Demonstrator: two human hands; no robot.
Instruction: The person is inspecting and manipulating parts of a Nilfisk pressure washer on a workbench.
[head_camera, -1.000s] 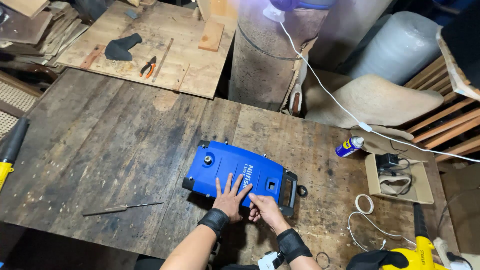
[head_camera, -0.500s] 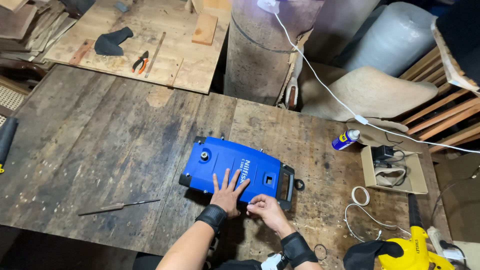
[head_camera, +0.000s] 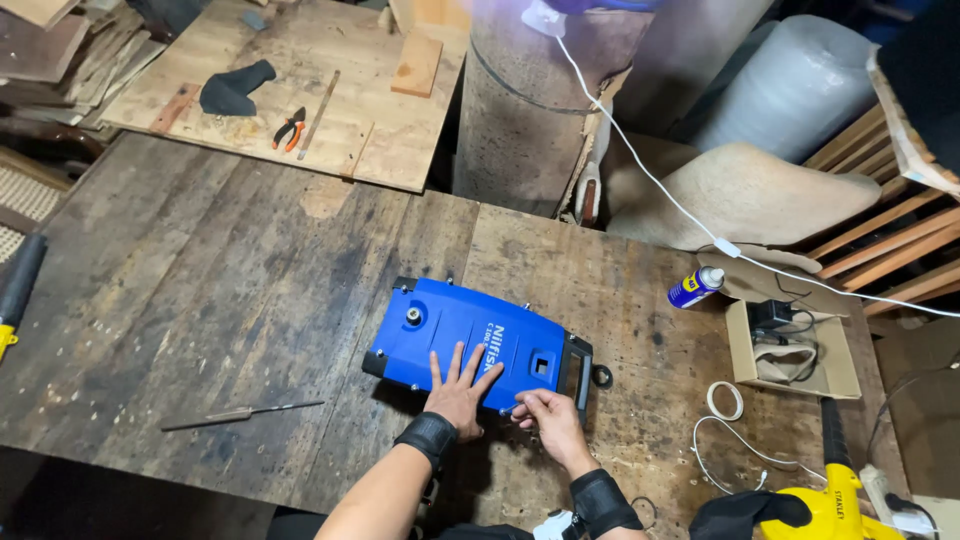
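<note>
**Both hands on blue housing at near edge of counter**

Left hand (head_camera: 458, 393): fingers spread wide and flat, palm pressed on the top face of the blue machine housing (head_camera: 470, 345); nothing gripped. Right hand (head_camera: 548, 420): fingers curled and pinched at the housing's near lower edge, just beside the left hand; whether they have hold of a small part cannot be told. Both wrists carry black wrist wraps (head_camera: 432, 437).

The housing lies flat on the dark wooden counter (head_camera: 200, 290), toward its near side, with a black end piece (head_camera: 578, 370) at its right.

Round about: a thin metal rod (head_camera: 240, 412) lies well left of the housing; a spray can (head_camera: 696, 287), an open cardboard box (head_camera: 790, 350) and a loose white cord (head_camera: 735, 440) lie to the right.

Risk, as judged: the housing is steadied by palm pressure only; a sideways pull by the right fingers could slide it on the rough boards. The cord lies near the right forearm and could snag.
</note>
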